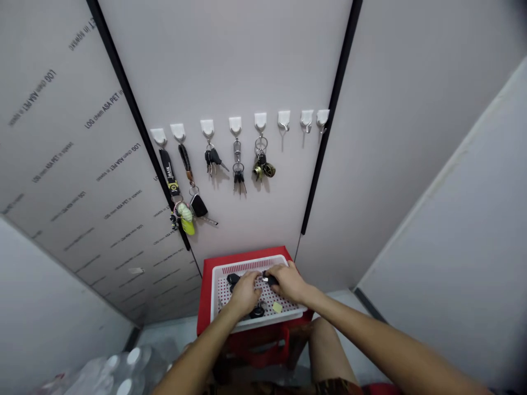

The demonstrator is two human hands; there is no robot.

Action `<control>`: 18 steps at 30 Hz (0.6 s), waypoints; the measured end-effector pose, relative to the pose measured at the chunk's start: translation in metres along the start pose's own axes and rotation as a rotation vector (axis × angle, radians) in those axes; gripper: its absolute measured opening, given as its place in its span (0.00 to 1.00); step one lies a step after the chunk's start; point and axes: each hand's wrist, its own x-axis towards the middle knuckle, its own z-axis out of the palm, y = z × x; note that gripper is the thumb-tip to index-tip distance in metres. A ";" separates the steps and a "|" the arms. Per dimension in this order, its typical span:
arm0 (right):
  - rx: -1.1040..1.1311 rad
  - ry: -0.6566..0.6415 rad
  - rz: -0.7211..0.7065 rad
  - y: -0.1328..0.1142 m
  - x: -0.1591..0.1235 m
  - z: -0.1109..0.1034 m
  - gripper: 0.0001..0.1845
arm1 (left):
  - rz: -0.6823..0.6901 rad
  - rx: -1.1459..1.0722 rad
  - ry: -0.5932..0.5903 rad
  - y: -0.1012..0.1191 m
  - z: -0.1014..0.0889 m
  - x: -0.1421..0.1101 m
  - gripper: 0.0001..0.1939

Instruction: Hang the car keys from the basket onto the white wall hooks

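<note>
My right hand is closed round a black key fob with a small shiny part, above the right half of a white perforated plastic basket. Close beside it, my left hand has its fingers curled toward the fob's near end. Whatever lies at its fingertips is too small to make out. Under and around the hands, the basket holds a dark key fob at the left, a round black key fob near the front, and a yellow paper piece.
The basket stands on a red-covered surface against a white panel wall. White hooks run along the wall; key sets hang from the left several, and three at the right are bare. Capped plastic bottles stand at lower left.
</note>
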 end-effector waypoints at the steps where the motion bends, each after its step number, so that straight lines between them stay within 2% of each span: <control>1: 0.077 0.011 -0.002 0.001 0.000 -0.003 0.16 | -0.002 -0.057 0.017 0.000 0.000 0.001 0.23; 4: 0.293 0.068 -0.006 0.002 0.000 -0.015 0.17 | 0.018 -0.284 0.011 0.004 0.000 0.006 0.25; 7: 0.427 0.131 -0.022 0.000 0.000 -0.025 0.16 | 0.018 -0.448 -0.033 0.011 -0.004 0.012 0.20; 11: 0.695 0.201 -0.012 -0.006 0.002 -0.026 0.11 | -0.026 -0.395 0.090 0.019 -0.009 0.017 0.15; 13: 0.915 0.211 0.055 -0.007 0.004 -0.024 0.10 | 0.015 -0.355 0.147 0.021 -0.011 0.017 0.13; 15: 1.080 0.214 0.125 -0.008 0.006 -0.022 0.13 | 0.052 -0.295 0.202 0.024 -0.014 0.015 0.12; 18: 1.175 0.213 0.174 -0.009 0.009 -0.024 0.15 | 0.141 -0.147 0.257 0.028 -0.023 0.014 0.13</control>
